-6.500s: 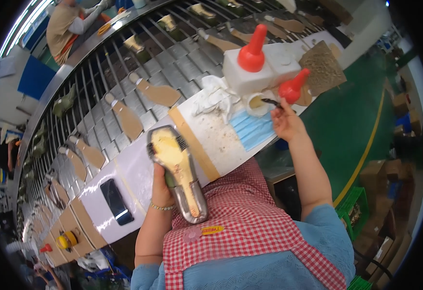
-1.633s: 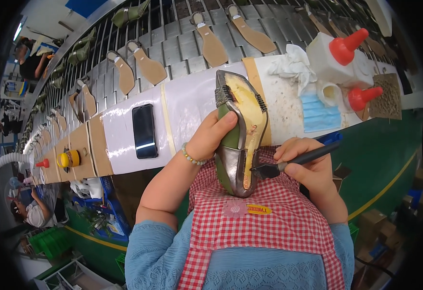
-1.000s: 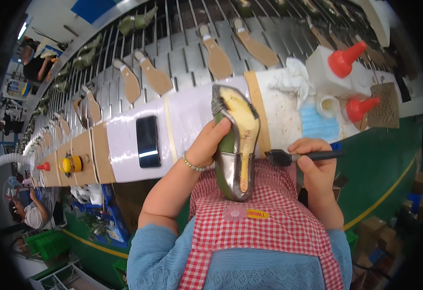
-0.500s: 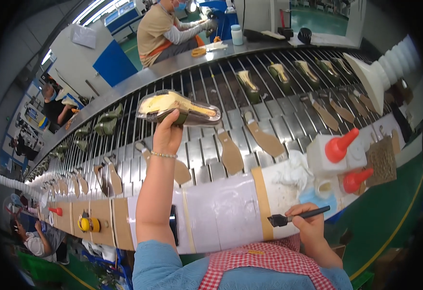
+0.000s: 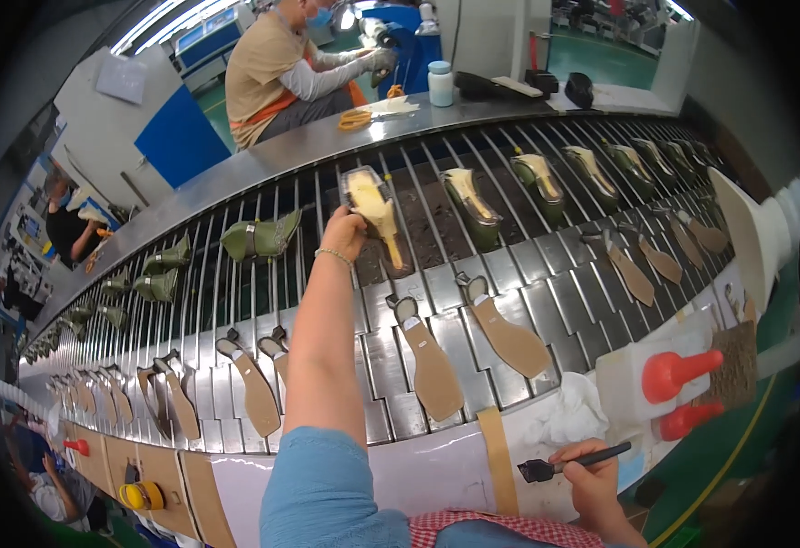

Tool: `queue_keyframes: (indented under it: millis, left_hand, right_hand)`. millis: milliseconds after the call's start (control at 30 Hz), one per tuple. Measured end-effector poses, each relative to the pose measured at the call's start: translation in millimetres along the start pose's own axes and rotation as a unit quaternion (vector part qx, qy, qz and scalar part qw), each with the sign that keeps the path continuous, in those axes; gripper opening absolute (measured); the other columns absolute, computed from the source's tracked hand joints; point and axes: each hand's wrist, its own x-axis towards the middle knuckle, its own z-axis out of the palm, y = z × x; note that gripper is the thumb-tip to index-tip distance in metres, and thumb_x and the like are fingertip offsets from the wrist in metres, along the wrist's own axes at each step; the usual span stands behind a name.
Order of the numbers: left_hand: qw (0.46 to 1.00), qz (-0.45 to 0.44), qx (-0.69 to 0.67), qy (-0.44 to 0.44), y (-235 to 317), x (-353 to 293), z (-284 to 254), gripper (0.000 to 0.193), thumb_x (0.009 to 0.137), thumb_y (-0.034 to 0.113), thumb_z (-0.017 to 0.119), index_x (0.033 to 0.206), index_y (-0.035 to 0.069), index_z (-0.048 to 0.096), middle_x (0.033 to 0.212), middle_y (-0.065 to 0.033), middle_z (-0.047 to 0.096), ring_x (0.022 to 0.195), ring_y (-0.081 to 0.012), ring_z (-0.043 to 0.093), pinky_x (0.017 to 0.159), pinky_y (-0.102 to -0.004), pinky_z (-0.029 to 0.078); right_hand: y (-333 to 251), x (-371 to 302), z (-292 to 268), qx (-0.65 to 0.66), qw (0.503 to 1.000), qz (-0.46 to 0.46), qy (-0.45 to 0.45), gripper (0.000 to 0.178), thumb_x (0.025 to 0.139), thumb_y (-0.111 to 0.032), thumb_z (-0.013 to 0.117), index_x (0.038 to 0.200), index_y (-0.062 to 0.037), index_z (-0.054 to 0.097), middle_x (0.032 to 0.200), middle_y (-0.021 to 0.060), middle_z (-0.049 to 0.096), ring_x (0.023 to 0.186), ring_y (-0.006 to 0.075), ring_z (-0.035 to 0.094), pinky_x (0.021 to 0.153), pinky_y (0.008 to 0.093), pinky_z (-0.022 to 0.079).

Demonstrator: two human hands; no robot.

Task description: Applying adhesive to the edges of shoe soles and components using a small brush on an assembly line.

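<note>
My left hand [image 5: 343, 236] reaches far forward over the conveyor, its fingers closed on the side of a lasted shoe upper [image 5: 377, 208]. The upper lies bottom up at the rods, with a pale yellow patch on its underside and a clear cover round its edge. In my right hand [image 5: 593, 479], near the bench's front edge, is a black-handled brush [image 5: 539, 470] with dark bristles pointing left. To the right of the held upper, similar green uppers [image 5: 473, 208] lie bottom up in a row. Brown sandal soles with straps [image 5: 432, 370] lie on the metal slats nearer me.
Green uppers [image 5: 261, 237] stand on the rods at left. White bottles with red spouts [image 5: 678, 374] and a crumpled white cloth [image 5: 575, 411] are at right. A white duct hood [image 5: 742, 237] hangs over the right end. Across the conveyor, a person [image 5: 267, 73] sits working.
My left hand has carried the upper forward and lowered it toward the rods, turning its long side to point at me. My right hand still holds the brush, slightly lower in view.
</note>
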Motion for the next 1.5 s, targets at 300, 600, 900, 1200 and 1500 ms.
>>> queue_keyframes:
  millis: [300, 600, 900, 1200, 1500]
  left_hand:
    - [0.886, 0.047, -0.419, 0.195, 16.9, 56.5, -105.2, 0.075, 0.072, 0.063, 0.067, 0.13, 0.024, 0.038, 0.131, -0.0165, 0.037, 0.118, -0.0341, 0.037, 0.107, -0.0492, 0.025]
    - [0.884, 0.042, -0.222, 0.41, -3.2, 28.6, -127.8, 0.023, 0.083, 0.021, 0.064, 0.067, 0.013, 0.05, 0.056, 0.0002, 0.048, 0.046, -0.0144, 0.048, 0.038, -0.0266, 0.039]
    - [0.978, -0.057, 0.074, 0.186, 112.8, -210.0, -35.0, 0.014, 0.082, 0.015, 0.067, 0.092, 0.014, 0.058, 0.077, 0.0027, 0.061, 0.06, -0.0093, 0.055, 0.042, -0.0201, 0.037]
    - [0.915, -0.028, 0.402, -0.022, 106.5, -334.9, 35.4, 0.028, 0.086, 0.031, 0.065, 0.101, 0.008, 0.06, 0.078, 0.0041, 0.059, 0.066, -0.0045, 0.05, 0.054, -0.0196, 0.037]
    - [0.757, 0.154, 0.62, -0.135, -17.6, -419.3, 98.0, 0.076, 0.074, 0.034, 0.076, 0.134, 0.004, 0.04, 0.13, -0.021, 0.047, 0.118, -0.0311, 0.05, 0.095, -0.0384, 0.042]
  right_hand:
    - [-5.1, 21.4, 13.5, -0.045, 0.998, -0.032, 0.019, 0.026, 0.074, -0.012, 0.072, 0.088, 0.001, 0.055, 0.085, 0.0173, 0.063, 0.082, 0.0249, 0.062, 0.079, 0.0345, 0.048]
    - [-10.7, 8.3, 1.0, -0.009, 0.999, -0.044, 0.014, 0.019, 0.08, -0.001, 0.067, 0.096, 0.0022, 0.059, 0.096, 0.0132, 0.066, 0.086, 0.0162, 0.061, 0.078, 0.0267, 0.046]
    - [-25.4, -32.9, -10.6, -0.031, 0.997, -0.073, -0.027, 0.017, 0.079, 0.004, 0.067, 0.095, 0.0002, 0.061, 0.093, 0.0078, 0.065, 0.086, 0.0128, 0.06, 0.078, 0.0267, 0.048]
    - [-42.5, -73.7, -39.8, -0.199, 0.969, -0.145, -0.009, 0.015, 0.077, -0.005, 0.072, 0.088, -0.0005, 0.064, 0.084, 0.0032, 0.064, 0.081, 0.0094, 0.059, 0.074, 0.0241, 0.046]
    - [-58.6, -94.2, -98.2, -0.362, 0.899, -0.223, 0.101, 0.021, 0.072, -0.013, 0.077, 0.086, -0.0026, 0.064, 0.083, 0.0051, 0.065, 0.078, 0.014, 0.06, 0.074, 0.0282, 0.046]
